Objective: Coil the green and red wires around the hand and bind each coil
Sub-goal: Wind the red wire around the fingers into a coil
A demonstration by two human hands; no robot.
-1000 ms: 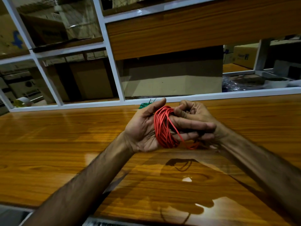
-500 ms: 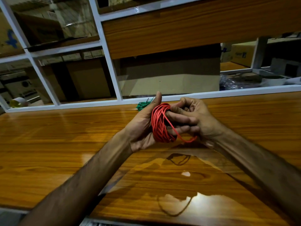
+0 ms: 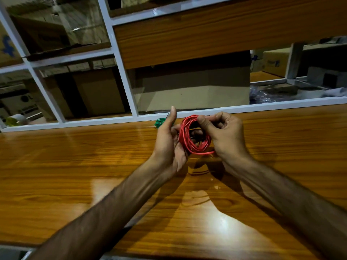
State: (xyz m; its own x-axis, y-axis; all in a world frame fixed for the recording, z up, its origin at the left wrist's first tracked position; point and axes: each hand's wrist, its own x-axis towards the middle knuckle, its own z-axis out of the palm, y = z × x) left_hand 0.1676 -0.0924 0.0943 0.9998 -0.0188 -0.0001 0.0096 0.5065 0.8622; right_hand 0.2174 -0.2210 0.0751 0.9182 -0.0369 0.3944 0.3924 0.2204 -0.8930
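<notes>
Two hands, two wire bundles, one bench. Red wire coil point(image 3: 193, 136) – one, many loops – held up above glossy wooden bench point(image 3: 75, 166), between both hands. Left hand point(image 3: 169, 143): thumb raised straight, palm against coil's left side; fingers hidden behind loops, so grip cannot be judged. Right hand point(image 3: 223, 134): grip closed, thumb and curled fingers pinching coil's top right strands. Green wire point(image 3: 160, 122) – one small bundle – on bench behind left thumb, near white shelf frame point(image 3: 120, 72).
</notes>
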